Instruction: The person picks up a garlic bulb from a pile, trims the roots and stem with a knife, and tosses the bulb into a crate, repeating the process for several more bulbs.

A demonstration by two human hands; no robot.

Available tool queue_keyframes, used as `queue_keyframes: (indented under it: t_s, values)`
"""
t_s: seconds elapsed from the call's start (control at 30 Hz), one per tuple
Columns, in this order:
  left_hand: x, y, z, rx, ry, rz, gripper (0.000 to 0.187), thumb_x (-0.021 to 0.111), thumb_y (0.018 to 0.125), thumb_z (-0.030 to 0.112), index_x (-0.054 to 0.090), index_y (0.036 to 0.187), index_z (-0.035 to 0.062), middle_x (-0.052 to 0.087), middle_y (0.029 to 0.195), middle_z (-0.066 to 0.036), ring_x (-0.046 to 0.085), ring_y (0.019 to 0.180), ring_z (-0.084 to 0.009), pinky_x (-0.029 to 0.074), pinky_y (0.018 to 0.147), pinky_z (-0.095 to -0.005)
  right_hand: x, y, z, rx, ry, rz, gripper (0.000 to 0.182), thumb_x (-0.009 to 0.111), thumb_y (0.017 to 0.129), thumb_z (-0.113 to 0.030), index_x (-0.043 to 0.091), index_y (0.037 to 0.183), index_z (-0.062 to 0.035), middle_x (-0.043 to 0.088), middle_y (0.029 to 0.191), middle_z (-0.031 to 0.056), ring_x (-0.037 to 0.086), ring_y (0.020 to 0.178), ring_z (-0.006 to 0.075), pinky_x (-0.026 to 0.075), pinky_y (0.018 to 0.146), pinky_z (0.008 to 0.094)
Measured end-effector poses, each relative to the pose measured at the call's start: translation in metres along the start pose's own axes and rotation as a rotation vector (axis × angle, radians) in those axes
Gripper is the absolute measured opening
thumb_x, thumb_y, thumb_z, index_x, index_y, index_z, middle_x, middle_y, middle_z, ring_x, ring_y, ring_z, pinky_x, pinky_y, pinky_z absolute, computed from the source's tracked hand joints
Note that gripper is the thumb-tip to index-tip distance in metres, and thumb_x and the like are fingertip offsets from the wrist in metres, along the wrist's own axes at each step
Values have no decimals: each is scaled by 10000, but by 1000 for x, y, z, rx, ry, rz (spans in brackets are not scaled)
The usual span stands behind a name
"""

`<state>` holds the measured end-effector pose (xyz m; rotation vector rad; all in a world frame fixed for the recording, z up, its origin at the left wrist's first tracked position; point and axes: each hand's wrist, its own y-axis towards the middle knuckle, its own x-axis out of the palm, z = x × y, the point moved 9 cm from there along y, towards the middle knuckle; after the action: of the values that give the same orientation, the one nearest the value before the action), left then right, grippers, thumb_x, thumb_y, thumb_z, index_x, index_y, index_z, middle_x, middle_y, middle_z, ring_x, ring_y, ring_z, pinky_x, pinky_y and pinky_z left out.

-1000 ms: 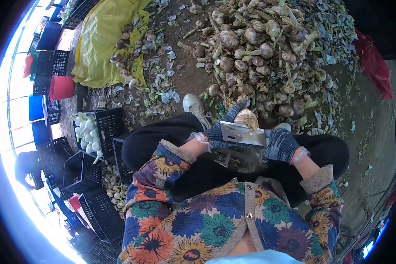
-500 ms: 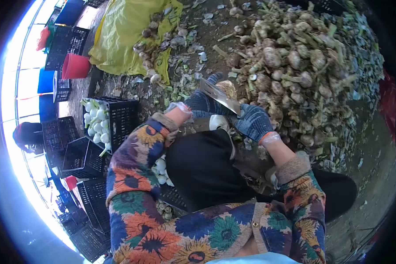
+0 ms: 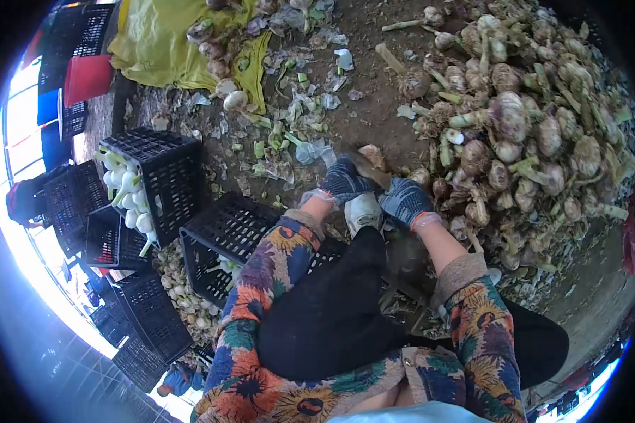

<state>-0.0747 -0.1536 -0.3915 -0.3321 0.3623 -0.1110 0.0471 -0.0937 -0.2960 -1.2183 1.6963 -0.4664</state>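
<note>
Near the middle of the head view, my left hand, in a dark striped knit glove, is closed around a garlic bulb. Only the top of the bulb shows past the fingers. My right hand, gloved the same way, grips a knife, its handle hidden in the fist. The knife's blade is blurred and lies across the near side of the bulb, between the two hands. Just below them is the toe of a white shoe.
A large heap of untrimmed garlic lies to the right. Black crates stand at left, one with trimmed white garlic. A yellow plastic sheet and a red bucket are at upper left. Peelings litter the soil.
The view has shifted, bringing a second crate beside my leg into sight. The knife blade, held up across the bulb before, is now lower and flatter against it. Both hands keep their hold.
</note>
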Motion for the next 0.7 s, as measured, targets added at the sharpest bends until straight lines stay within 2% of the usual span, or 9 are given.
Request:
queue_keyframes:
  t_s: [0.03, 0.13, 0.17, 0.23, 0.3, 0.4, 0.5, 0.6, 0.7]
  values:
    - [-15, -4, 33, -74, -141, 57, 668, 662, 797, 241, 312, 1335, 57, 461, 1212, -84, 476, 1048, -188, 362, 967, -308, 7, 13, 8, -7, 27, 29, 417, 588, 750, -383, 615, 932, -8, 612, 903, 240, 585, 887, 377, 466, 793, 431]
    - [-45, 1, 70, -70, 118, 267, 722, 822, 545, 354, 540, 1129, 36, 579, 1060, -167, 540, 994, -320, 419, 890, -379, 13, 21, 6, -29, 36, 56, 393, 589, 746, -368, 611, 878, 2, 607, 852, 248, 575, 857, 402, 465, 768, 440]
    - [-40, 5, 64, -53, 144, 210, 746, 832, 517, 340, 533, 1127, 32, 587, 1043, -171, 558, 980, -311, 434, 874, -373, 11, 19, 4, -20, 53, 74, 391, 592, 744, -368, 613, 876, -1, 608, 851, 245, 575, 858, 403, 466, 766, 439]
    - [-26, 7, 36, -155, -166, 43, 660, 685, 724, 321, 403, 1254, 46, 503, 1160, -134, 455, 1097, -227, 322, 976, -335, 8, 17, 1, -9, 63, 99, 394, 600, 738, -370, 615, 870, 1, 609, 848, 243, 575, 854, 404, 468, 760, 438]
    - [-16, 4, 20, -201, -226, -18, 627, 629, 814, 303, 342, 1314, 56, 468, 1218, -105, 418, 1145, -193, 270, 1027, -322, 9, 15, 3, -3, 48, 102, 402, 610, 731, -373, 615, 859, 8, 610, 845, 244, 578, 845, 403, 472, 753, 439]
    - [-14, -8, 5, -167, 61, -7, 656, 668, 781, 295, 350, 1309, 70, 480, 1217, -74, 447, 1122, -211, 277, 1026, -333, 32, 9, 11, 60, 27, -92, 488, 537, 764, -422, 613, 990, 3, 605, 979, 248, 583, 948, 368, 459, 843, 426]
    - [-1, -2, -6, -69, 330, -103, 641, 666, 770, 343, 377, 1295, 115, 491, 1205, -63, 446, 1117, -211, 289, 1019, -327, 39, 12, 11, 95, 17, -109, 460, 551, 758, -404, 619, 975, -4, 608, 977, 245, 582, 952, 368, 459, 847, 422]
    - [-21, -5, 8, -114, 344, 94, 757, 759, 627, 434, 470, 1215, 56, 567, 1123, -157, 530, 1052, -292, 397, 948, -361, 45, 23, 10, 104, 36, -86, 441, 554, 756, -388, 628, 958, -3, 607, 972, 248, 581, 954, 369, 460, 846, 419]
    - [-14, -6, 1, -240, -75, -51, 558, 609, 775, 328, 432, 1249, 93, 497, 1184, -129, 456, 1111, -250, 344, 987, -359, 46, 32, 9, 66, 41, -5, 390, 569, 750, -343, 639, 878, 19, 607, 906, 254, 588, 894, 378, 471, 797, 427]
